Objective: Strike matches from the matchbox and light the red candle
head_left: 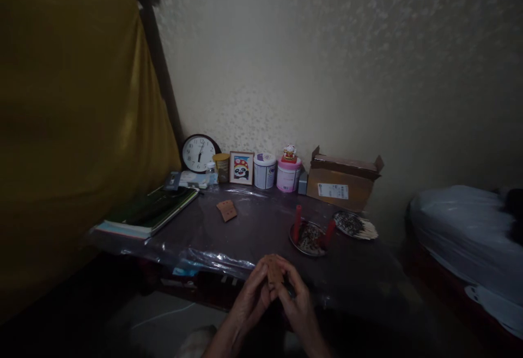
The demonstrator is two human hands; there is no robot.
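Brown piece, probably cardboard, sits between left hand and right hand; fingers clamped on it.

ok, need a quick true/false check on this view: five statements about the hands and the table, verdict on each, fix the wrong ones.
1. The left hand and the right hand both hold a small brown card. True.
2. The figurine stands on the picture frame. False: the figurine is on the pink tub.
3. More brown card lies on the table. True.
4. The clock is right of the cardboard box. False: the clock is at the left, near the yellow cloth.
5. The white tub is left of the pink tub. True.
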